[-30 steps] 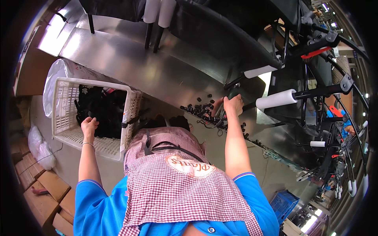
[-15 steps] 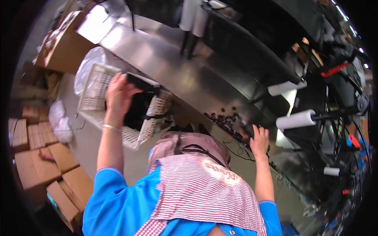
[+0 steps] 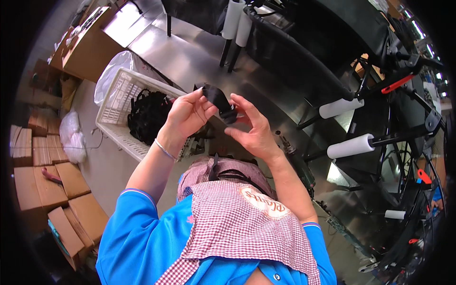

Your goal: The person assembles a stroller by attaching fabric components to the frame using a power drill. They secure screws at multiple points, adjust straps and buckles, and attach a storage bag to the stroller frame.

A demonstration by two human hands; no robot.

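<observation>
A short, wide black strap (image 3: 218, 99) hangs between my two hands over the metal table's near edge. With thumb and fingertips, my left hand (image 3: 188, 114) pinches its upper end. At its lower end, which looks thicker and folded, my right hand (image 3: 254, 130) curves thumb and fingers around it; the exact contact is partly hidden. Left of my hands stands a white plastic basket (image 3: 110, 102) with slotted walls, tilted in view. Inside it lies a tangled heap of black straps (image 3: 148, 116). Small dark parts (image 3: 285, 144) sit on the table edge beside my right forearm.
The metal table (image 3: 199, 61) runs diagonally ahead. Black frames with white foam rollers (image 3: 351, 146) and black fabric (image 3: 294, 57) crowd the right side. Cardboard boxes (image 3: 71, 209) stack at the left, near a white plastic bag (image 3: 72, 137). Another carton (image 3: 90, 59) stands at far left.
My left hand has moved right from above the basket, bringing the black strap. My right hand has left the small parts at the table edge and come up to the strap.
</observation>
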